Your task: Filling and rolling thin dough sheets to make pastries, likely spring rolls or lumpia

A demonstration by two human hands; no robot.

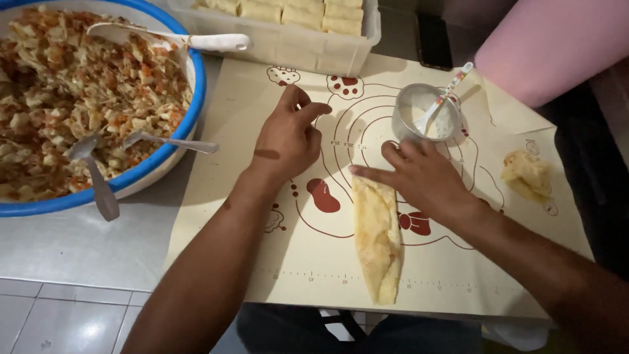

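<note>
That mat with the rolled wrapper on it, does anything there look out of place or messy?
One thing: a crumpled scrap of wrapper lies alone at the mat's right edge, apart from the folded wrapper under the right hand. The left hand rests flat. Nothing looks spilled.

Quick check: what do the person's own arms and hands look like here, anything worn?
Both forearms are bare, with no sleeves in view. The left hand and right hand wear no gloves; no rings, watch or bracelet are visible. Nothing else marks them.

Wrapper [378, 242] on mat [458, 288], cup [426, 111] behind, bowl [190, 98] left
</note>
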